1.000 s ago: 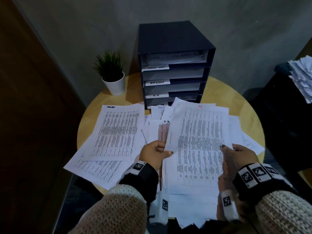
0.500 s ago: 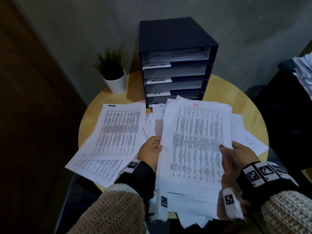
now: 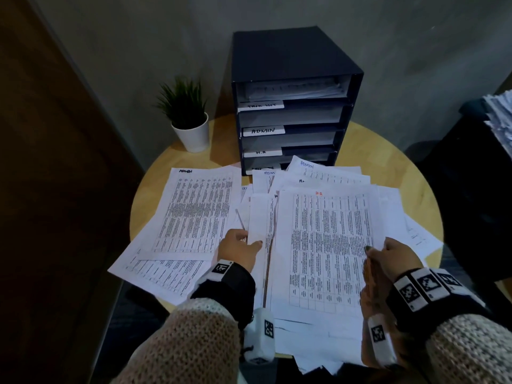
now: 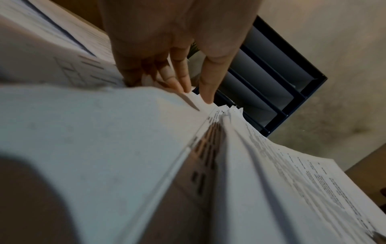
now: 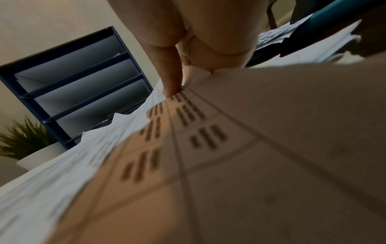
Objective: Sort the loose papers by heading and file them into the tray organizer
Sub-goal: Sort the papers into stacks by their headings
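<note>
A sheet headed HR in red [image 3: 327, 245] lies on top of the loose pile on the round wooden table [image 3: 388, 162]. My right hand [image 3: 374, 252] pinches its right edge, thumb on top [image 5: 173, 82]. My left hand [image 3: 250, 239] holds the edge of a narrower sheet [image 3: 261, 217] just left of the HR sheet, thumb over it [image 4: 208, 92]. A sheet headed ADMIN [image 3: 194, 212] lies apart at the left. The dark blue tray organizer [image 3: 291, 65] stands at the back, with labelled slots; the top slot holds papers.
A small potted plant [image 3: 188, 117] in a white pot stands left of the organizer. More sheets headed ADMIN [image 3: 327, 173] fan out in front of the lowest slot. A stack of papers [image 3: 498, 120] rests on dark furniture at the far right. A grey wall is behind.
My left hand let go of the HR sheet's left edge and shifted left onto the sheet beneath. The HR sheet, still in my right hand, has settled flatter on the pile.
</note>
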Motion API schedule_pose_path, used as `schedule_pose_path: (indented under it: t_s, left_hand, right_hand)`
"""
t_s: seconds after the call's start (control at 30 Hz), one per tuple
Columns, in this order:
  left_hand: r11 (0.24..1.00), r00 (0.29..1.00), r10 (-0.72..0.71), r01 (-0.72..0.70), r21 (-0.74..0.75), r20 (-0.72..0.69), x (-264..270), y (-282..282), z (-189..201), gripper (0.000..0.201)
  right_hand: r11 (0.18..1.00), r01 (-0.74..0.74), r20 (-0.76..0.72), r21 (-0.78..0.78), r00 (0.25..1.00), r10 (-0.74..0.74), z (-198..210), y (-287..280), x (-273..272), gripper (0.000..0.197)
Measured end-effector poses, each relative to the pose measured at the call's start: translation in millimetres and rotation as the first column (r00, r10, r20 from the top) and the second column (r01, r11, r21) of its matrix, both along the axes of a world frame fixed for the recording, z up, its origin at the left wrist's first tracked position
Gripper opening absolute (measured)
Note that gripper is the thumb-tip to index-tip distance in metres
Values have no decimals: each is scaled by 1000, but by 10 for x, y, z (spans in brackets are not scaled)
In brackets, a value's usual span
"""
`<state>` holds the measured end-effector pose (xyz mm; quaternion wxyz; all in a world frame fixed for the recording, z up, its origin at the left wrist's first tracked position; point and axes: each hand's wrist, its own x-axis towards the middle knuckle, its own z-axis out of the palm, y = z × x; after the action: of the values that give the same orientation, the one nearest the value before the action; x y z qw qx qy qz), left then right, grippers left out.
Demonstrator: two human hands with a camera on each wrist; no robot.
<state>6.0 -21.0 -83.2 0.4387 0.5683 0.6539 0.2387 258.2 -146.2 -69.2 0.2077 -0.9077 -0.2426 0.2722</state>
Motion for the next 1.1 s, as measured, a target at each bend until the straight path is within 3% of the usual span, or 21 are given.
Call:
schedule_pose_path:
  t_s: [0.07,0.27,0.53,0.63,0.7,0.77,0.87,1.0,1.1]
  left_hand:
    - [999,998,18,-20,34,59,3,-13,14,37]
    - [995,995,-97,97,9,2,-15,-13,58,28]
    - [996,992,-64,71,60,-105,-99,15,158,33]
    - [985,996,0,16,173,-92,-132,8,259,31]
    - [972,1000,10,-4,233,-26,-121,28,285,28]
    - [961,989,23,-62,268,146,-84,73,267,22]
    - [975,923,-51,-36,219,382,-33,64,251,23]
    - [981,918,-173,129,143,357,88,-96,198,23]
    - [979,915,-185,141,147,359,160,-175,159,18]
  right_hand:
    - [1000,0,-2,2,1000,0,7,-2,-10,42]
    - [1000,1,4,8,1000,-1,20,6,-34,42]
    - [999,22,10,27,1000,-23,33,2,-43,43]
    - [999,25,2,44,1000,-25,43,-8,-48,43]
    - [996,29,-8,85,1000,-29,42,-7,-43,45]
    - [990,47,-42,135,998,-42,63,-14,-53,46]
    - [973,55,-138,224,990,-24,123,-25,-108,41]
    - [960,48,-213,277,977,12,158,-12,-213,8]
    - [965,69,-228,254,974,-10,106,0,-175,14]
